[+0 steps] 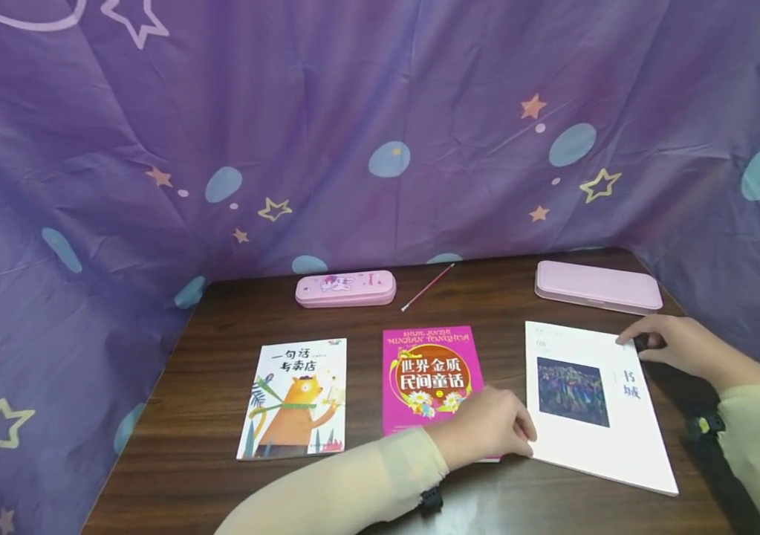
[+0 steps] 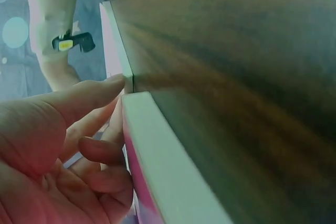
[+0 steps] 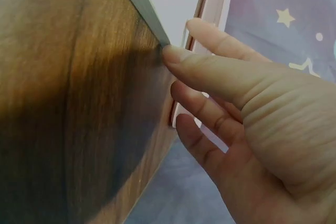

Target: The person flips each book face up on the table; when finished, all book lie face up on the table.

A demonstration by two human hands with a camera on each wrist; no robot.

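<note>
A white book (image 1: 620,446) with a dark picture on its cover lies at the right of the table. At its lower left corner, my left hand (image 1: 489,423) touches the edge with thumb and forefinger. The left wrist view shows the straight left thumb (image 2: 97,94) at the book's corner, other fingers loosely bent. My right hand (image 1: 683,345) is at the upper right corner, thumb and forefinger against the edges, remaining fingers spread. Partly behind the left hand lies a pink book (image 1: 396,409) with a flower cover.
A picture book with a bear (image 1: 293,423) lies on the left of the wooden table (image 1: 219,319). Behind the books are a pink rabbit pencil case (image 1: 346,290), a red pencil (image 1: 428,287) and a plain pink pencil case (image 1: 596,284). Purple cloth (image 1: 326,111) surrounds the table.
</note>
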